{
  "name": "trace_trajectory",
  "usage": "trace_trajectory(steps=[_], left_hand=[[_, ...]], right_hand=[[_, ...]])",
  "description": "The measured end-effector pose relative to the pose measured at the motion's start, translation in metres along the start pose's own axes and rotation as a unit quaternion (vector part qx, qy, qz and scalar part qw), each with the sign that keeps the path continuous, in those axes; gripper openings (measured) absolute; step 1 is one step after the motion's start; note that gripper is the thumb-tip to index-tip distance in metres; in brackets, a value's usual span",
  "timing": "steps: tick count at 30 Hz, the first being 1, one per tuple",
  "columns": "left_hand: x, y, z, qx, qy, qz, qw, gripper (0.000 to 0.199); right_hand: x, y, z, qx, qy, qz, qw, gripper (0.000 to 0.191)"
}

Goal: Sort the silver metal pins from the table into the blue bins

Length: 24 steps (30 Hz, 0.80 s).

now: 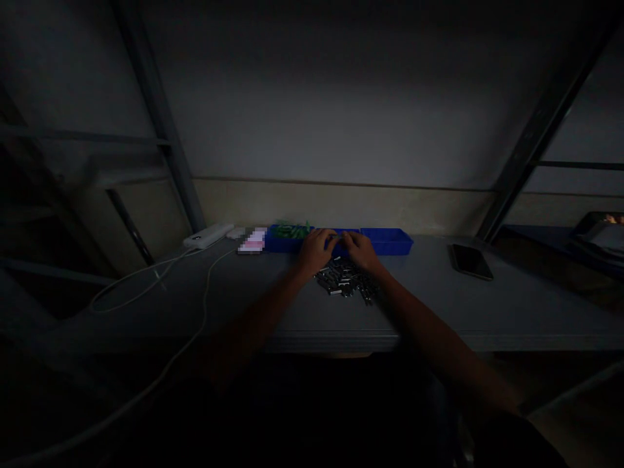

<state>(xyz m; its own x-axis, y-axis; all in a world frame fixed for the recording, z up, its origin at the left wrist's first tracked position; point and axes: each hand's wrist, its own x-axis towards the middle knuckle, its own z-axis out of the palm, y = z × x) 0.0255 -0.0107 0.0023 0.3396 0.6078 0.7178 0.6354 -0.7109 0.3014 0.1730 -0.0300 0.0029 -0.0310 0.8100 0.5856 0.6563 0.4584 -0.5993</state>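
My left hand [316, 252] and my right hand [359, 249] are close together over the front of the middle blue bin [347, 250]. The fingers of both are bent in a pinch; anything between them is too small and dark to make out. Just below the hands, a loose pile of small shiny metal parts [344, 279] lies on the grey table. Left of my left hand, green pieces [292, 231] fill another blue bin [283, 246]. A third blue bin [390, 247] stands to the right of my right hand.
A dark phone [470, 261] lies on the right of the grey table [273, 305]. A white power strip [208, 235] and a pink-and-white item [252, 242] sit at the back left. A white cable [205, 305] runs over the front edge. Metal posts flank the table.
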Motion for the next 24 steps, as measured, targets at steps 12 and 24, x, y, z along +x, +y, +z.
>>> trace_trajectory(steps=[12, 24], left_hand=[[0.0019, 0.0022, -0.0013, -0.003, -0.027, -0.04, 0.999, 0.031], [0.0003, -0.0069, -0.0009, -0.098, 0.013, -0.018, 0.995, 0.021]], right_hand=[[-0.0024, 0.0006, -0.0032, -0.02, -0.034, -0.073, 0.997, 0.027], [-0.0009, -0.0009, -0.0024, -0.037, -0.036, -0.053, 0.997, 0.039]])
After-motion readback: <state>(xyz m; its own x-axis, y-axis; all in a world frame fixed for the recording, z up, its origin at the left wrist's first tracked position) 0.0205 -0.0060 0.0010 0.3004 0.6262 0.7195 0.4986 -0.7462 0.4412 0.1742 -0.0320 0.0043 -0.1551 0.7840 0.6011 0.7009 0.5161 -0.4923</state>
